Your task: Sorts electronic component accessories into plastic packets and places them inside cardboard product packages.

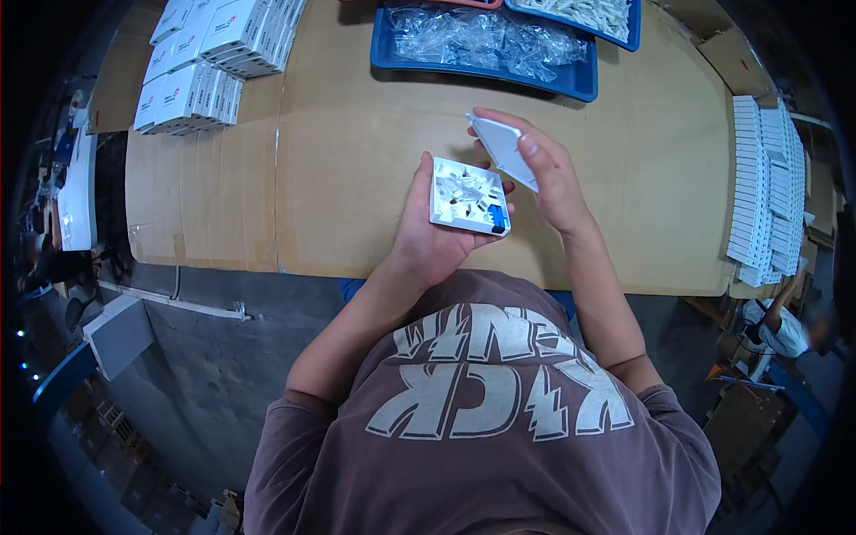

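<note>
My left hand (pixel 432 227) is closed around a small square white box (pixel 434 214), held level above the near part of the table. Inside the box lie several small clear and white pieces (pixel 464 189), and a blue piece (pixel 497 216) sits in its near right corner. To the right and a little higher, my right hand (pixel 557 183) grips a thin white lid (pixel 505 150) between thumb and fingers. The lid is tilted and apart from the box. Some fingers of my right hand are hidden behind it.
Stacked white boxes (pixel 192 89) stand at the far left of the cardboard-covered table (pixel 357 134). A blue tray (pixel 379 58) of clear plastic bags and another blue tray (pixel 635 36) of white pieces are at the back. White stacks (pixel 765 192) line the right edge. A person (pixel 785 325) is at far right.
</note>
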Motion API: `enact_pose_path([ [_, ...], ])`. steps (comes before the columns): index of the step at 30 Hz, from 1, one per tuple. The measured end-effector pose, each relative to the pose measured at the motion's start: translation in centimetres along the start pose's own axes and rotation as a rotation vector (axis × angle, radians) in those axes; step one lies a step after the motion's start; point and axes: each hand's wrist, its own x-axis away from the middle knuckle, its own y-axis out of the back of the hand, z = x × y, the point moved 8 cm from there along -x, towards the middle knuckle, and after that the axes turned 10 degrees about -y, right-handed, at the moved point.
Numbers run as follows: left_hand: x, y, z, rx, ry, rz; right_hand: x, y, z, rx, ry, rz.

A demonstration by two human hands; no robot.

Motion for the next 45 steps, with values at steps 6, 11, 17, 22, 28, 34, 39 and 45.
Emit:
enact_pose_path([
  [6, -0.1, 0.3, 0.0, -0.052, -0.043, -0.063, 0.3, -0.9, -1.2, 0.067, -0.095, 0.136],
  [11, -0.2, 1.2, 0.1, -0.065, -0.028, -0.06, 0.2, -1.4, -1.4, 0.227, -0.04, 0.156],
  [17, -0.1, 1.4, 0.0, -0.054, -0.042, -0.034, 0.2, -2.2, -1.5, 0.223, -0.025, 0.137],
  [22, 0.1, 1.9, 0.1, -0.122, -0.063, -0.162, 0.2, -2.8, -2.6, 0.28, 0.025, 0.163],
  [28, 0.1, 2.2, 0.2, -0.13, -0.055, -0.171, 0.2, -3.5, -4.0, 0.303, -0.086, 0.235],
  [34, -0.2, 2.8, 0.4, -0.115, -0.051, -0.239, -0.5, -2.9, -5.5, 0.189, -0.136, 0.213],
  [39, -0.5, 2.4, 0.5, -0.085, -0.045, -0.144, -0.8, -2.9, -5.2, 0.188, -0.187, 0.216],
  [45, -0.9, 3.1, 0.9, -0.054, -0.016, -0.166, -0.8, -2.9, -6.1, 0.267, -0.227, 0.248],
])
